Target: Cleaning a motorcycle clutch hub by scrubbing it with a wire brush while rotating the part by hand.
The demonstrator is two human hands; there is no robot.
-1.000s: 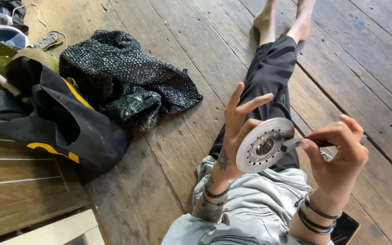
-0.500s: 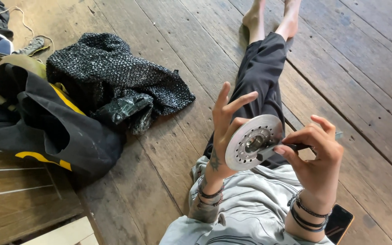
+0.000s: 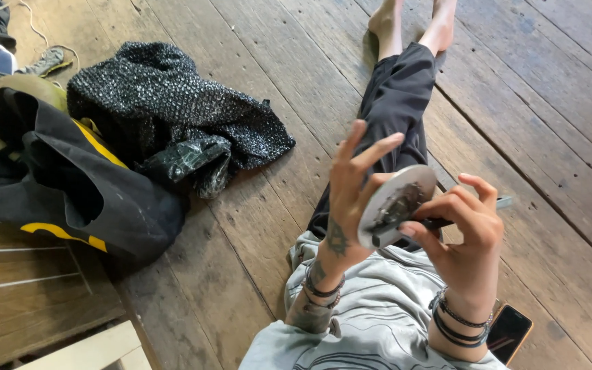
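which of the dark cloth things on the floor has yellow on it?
The black bag at far left: it has yellow stripes and a gaping mouth. The speckled knitted cloth beside it is black and grey, no yellow, and lies crumpled flat on the planks.

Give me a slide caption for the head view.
Seated on a plank floor, left hand holds a metal disc; right hand grips a tool at it.

We see the disc (image 3: 397, 204) held between the left hand (image 3: 352, 199) and right hand (image 3: 462, 229) above our lap, the bag (image 3: 70, 188) far left with netting (image 3: 173, 116) behind it, the phone (image 3: 508, 332) on the floor (image 3: 255, 226) at right.
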